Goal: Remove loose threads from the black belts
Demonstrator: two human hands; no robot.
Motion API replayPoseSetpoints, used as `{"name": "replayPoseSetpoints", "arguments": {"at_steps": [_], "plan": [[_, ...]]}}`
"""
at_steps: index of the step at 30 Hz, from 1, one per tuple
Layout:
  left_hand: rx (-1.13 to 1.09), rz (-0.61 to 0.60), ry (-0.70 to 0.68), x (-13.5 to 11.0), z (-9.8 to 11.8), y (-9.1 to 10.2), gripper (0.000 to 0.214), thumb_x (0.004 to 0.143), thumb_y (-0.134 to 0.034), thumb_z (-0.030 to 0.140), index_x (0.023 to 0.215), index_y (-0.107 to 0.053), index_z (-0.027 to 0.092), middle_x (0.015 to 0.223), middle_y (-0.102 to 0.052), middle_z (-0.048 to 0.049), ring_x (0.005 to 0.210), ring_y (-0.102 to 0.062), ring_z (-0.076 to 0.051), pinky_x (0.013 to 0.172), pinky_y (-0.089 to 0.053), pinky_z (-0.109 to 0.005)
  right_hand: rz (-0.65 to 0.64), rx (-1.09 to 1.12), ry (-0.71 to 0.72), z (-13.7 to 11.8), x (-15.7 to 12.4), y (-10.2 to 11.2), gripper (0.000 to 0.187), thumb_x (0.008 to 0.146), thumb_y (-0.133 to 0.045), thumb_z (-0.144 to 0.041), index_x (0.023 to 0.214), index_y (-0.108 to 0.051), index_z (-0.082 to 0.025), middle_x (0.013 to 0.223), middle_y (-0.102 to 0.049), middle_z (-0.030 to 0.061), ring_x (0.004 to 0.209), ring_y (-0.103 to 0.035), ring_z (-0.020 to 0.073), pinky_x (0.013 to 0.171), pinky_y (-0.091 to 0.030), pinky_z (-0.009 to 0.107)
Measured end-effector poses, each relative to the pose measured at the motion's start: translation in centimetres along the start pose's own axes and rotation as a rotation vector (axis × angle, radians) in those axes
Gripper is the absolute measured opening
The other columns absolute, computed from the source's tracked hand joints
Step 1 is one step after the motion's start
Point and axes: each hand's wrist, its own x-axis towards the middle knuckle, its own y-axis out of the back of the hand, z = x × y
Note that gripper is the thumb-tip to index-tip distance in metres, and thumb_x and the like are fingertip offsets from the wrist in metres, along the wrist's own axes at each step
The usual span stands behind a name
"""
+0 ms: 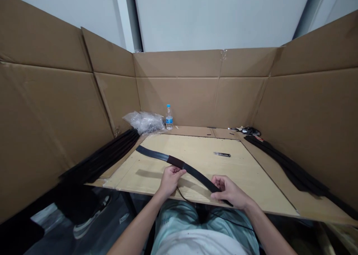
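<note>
A long black strap [198,176] with a dark brown sleeve-like section [176,161] stretches diagonally over the pale board. My left hand [171,181] pinches it from below at the brown section, thumb against the lower edge. Closer to me, my right hand [229,192] grips the strap near its near right end, with fingers and thumb closed around it. The strap's far left end [142,149] extends free past my left hand, and a shadow falls beneath it. A thin dark cord [180,195] hangs below my left hand toward my lap.
Small thread snips [222,154] lie on the wooden board [192,143]. At the back are a water bottle [169,120] and crumpled clear plastic [145,121]. Black straps are piled left [103,158] and right [285,161]. Tangled cords [248,130] sit back right. Cardboard walls [179,98] enclose the table.
</note>
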Motion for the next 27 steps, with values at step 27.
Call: {"name": "replayPoseSetpoints", "arguments": {"at_steps": [27], "plan": [[0.019,-0.125,0.044,0.5,-1.6,1.1,0.055,0.057,-0.07,0.061,0.052,-0.037,0.018,0.046,-0.02,0.0091,0.043,-0.016,-0.004,0.042,-0.01,-0.021,0.167,-0.11,0.078,0.4,0.5,-0.4,0.036,0.064,-0.079,-0.041,0.081,-0.065,-0.013,0.077,-0.065,0.0028,0.067,-0.059,0.014,0.063,-0.048,0.025]]}}
